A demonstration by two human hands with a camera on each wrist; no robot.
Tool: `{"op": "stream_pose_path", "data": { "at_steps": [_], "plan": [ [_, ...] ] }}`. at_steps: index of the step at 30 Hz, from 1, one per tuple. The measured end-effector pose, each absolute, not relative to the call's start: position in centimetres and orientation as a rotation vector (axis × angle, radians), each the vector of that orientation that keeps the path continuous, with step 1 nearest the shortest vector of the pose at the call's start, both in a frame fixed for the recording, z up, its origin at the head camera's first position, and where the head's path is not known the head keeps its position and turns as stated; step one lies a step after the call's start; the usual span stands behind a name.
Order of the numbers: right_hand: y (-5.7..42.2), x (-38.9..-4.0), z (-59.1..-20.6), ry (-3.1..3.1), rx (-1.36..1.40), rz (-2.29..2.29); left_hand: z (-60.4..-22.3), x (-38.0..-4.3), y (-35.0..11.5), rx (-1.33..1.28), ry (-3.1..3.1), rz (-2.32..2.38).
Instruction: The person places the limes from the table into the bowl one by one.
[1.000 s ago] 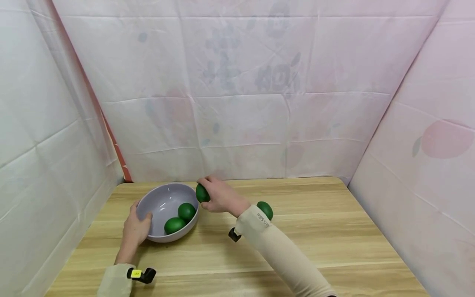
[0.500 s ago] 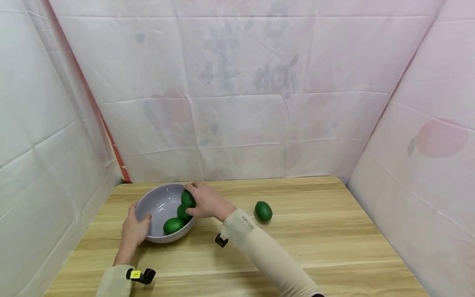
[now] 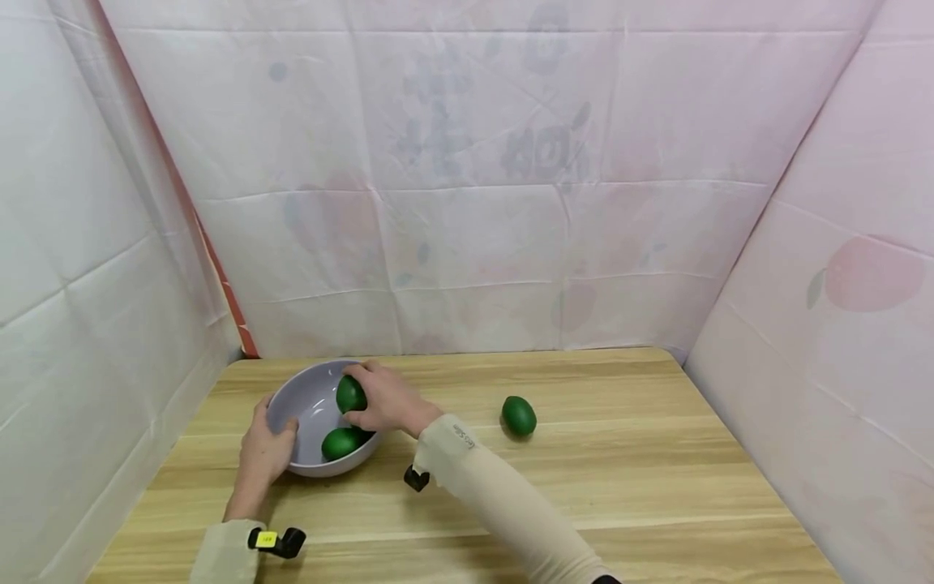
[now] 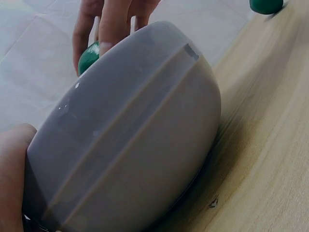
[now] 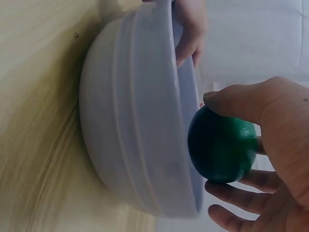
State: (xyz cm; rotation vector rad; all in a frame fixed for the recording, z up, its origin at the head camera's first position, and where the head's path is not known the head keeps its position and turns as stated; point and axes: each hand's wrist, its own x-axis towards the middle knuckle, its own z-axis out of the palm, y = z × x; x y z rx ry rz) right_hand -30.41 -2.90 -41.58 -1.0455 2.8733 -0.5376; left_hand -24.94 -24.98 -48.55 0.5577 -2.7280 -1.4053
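Note:
My left hand (image 3: 267,446) grips the left rim of a greyish-purple bowl (image 3: 302,399), thumb inside and fingers outside. Over the right part of the bowl, my right hand (image 3: 390,399) holds a dark green lime (image 3: 351,394) between thumb and fingers. In the right wrist view this held lime (image 5: 222,145) is at the level of the bowl's rim. Another lime (image 3: 341,444) lies in the bowl near its front wall; a further one beside it is mostly hidden by the right hand. The left wrist view shows the bowl's outer wall (image 4: 140,130).
A loose lime (image 3: 520,416) lies on the wooden table (image 3: 620,470) to the right of the bowl. Pale printed cloth (image 3: 467,243) hangs behind the table and on both sides. Small black cameras are strapped at both wrists.
My right hand has carried its lime leftward from outside the bowl's right rim to over its inside. The left hand and the bowl stay almost in place.

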Motion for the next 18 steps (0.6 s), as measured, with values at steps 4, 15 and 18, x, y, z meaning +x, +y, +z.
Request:
{"op": "stream_pose_path", "data": {
  "at_steps": [4,15,18],
  "plan": [
    [-3.5,-30.5,-41.9,2.890,-1.037,-0.546,-48.7,-25.0,-25.0,0.551,-2.727,-1.404],
    [-5.1,-30.3,-43.1,2.956,-1.068,-0.469,-49.1,-25.0,-25.0,0.554,-2.729,-1.382],
    [-5.5,-30.2,-43.1,2.958,-1.067,-0.447,-49.0,-24.9,-25.0,0.550,-2.737,-1.376]
  ]
}}
